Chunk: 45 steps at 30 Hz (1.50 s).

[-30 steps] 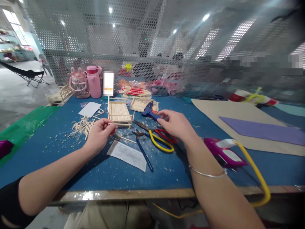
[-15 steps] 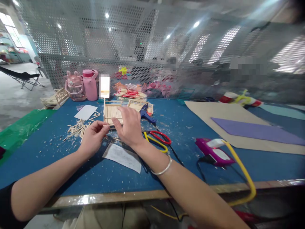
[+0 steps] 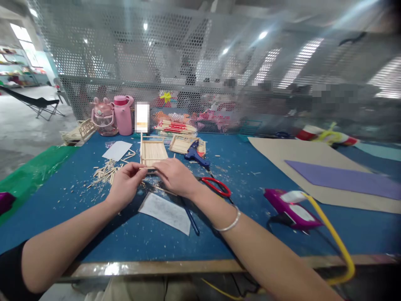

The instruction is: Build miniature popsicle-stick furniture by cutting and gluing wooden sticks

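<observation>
A small frame of wooden sticks (image 3: 154, 151) stands on the blue table, its near edge between my two hands. My left hand (image 3: 127, 182) is closed in a pinch at the near left corner of this frame. My right hand (image 3: 177, 175) has its fingers together on the near right edge, and its fingertips touch the sticks. Both sets of fingertips are close together. Loose cut sticks (image 3: 108, 172) lie in a pile left of my left hand. A blue glue gun (image 3: 196, 155) rests behind my right hand, beside a second stick frame (image 3: 180, 144).
Red-handled scissors (image 3: 216, 186) and a white sheet (image 3: 165, 212) lie near my right forearm. A magenta device (image 3: 293, 209) with a yellow cable stands at the right. Pink bottles (image 3: 123, 117) stand at the back left, before a perforated metal screen.
My right hand has come down from above the stick frame to its near edge, uncovering more of the frame. My left hand keeps its pinch. The whole view has shifted slightly.
</observation>
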### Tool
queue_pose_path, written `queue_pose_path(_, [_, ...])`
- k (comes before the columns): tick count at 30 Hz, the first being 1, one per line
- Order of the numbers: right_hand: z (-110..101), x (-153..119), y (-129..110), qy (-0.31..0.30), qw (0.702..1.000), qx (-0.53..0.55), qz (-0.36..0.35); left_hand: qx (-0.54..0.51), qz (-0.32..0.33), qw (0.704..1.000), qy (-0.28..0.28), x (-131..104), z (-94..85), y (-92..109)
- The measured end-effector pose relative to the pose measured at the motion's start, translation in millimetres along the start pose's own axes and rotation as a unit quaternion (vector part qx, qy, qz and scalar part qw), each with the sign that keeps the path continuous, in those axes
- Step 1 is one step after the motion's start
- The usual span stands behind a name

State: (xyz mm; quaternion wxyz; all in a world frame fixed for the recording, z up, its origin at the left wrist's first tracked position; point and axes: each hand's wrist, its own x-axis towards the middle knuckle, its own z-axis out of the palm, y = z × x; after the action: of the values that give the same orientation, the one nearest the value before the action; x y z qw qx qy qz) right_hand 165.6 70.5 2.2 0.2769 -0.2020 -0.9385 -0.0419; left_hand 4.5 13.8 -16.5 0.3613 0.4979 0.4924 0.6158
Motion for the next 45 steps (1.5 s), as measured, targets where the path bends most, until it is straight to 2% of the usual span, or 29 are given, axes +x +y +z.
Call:
queue_pose_path(2, [-1,-7,7,0.020,0.999,-0.034,0.005,0.017,0.007,1.000,-0.021,0,-0.4,1])
queue_pose_path(4, [0,-10,11,0.055,0.994,-0.085,0.031,0.016,0.017,1.000,-0.003,3,-2.8,2])
queue_pose_path(7, [1,-11,11,0.076,0.982,-0.157,0.074,0.006,0.007,0.993,0.115,15,-11.0,2])
queue_pose_path(8, [2,-10,10,0.068,0.979,-0.175,0.082,0.021,-0.007,0.991,0.133,21,-14.5,1])
queue_pose_path(13, [3,-3,4,0.024,0.965,-0.229,0.122,0.111,-0.059,0.992,0.000,47,-24.7,-3])
queue_pose_path(17, [2,1,-1,-0.033,0.965,-0.210,0.155,0.128,-0.057,0.986,-0.095,51,-23.8,-4])
queue_pose_path(22, [2,6,-4,-0.071,0.964,-0.187,0.178,0.131,-0.030,0.985,-0.113,49,-26.6,-9])
queue_pose_path(28, [3,10,-8,-0.070,0.965,-0.182,0.177,0.158,0.013,0.984,-0.085,48,-26.7,-14])
queue_pose_path(31, [3,5,-4,-0.031,0.979,-0.121,0.159,0.166,0.029,0.984,-0.062,46,-24.0,-14])
queue_pose_path(33, [0,-2,3,0.051,0.983,-0.043,0.173,0.167,0.034,0.984,-0.051,44,-22.3,-14])
queue_pose_path(35, [-2,-10,14,0.153,0.960,0.050,0.229,0.165,0.034,0.985,-0.043,42,-20.9,-13])
queue_pose_path(37, [-4,-17,26,0.203,0.923,0.150,0.290,0.163,0.031,0.986,-0.033,41,-19.9,-12])
queue_pose_path(38, [-3,-19,32,0.194,0.909,0.203,0.307,0.161,0.030,0.986,-0.028,41,-19.5,-12])
queue_pose_path(41, [2,-21,43,0.104,0.885,0.331,0.312,0.161,0.029,0.986,-0.018,40,-19.1,-12])
queue_pose_path(43, [5,-20,43,0.066,0.875,0.372,0.305,0.161,0.029,0.986,-0.018,40,-19.3,-13])
queue_pose_path(45, [8,-18,40,0.060,0.868,0.382,0.310,0.163,0.027,0.986,-0.020,41,-19.7,-13])
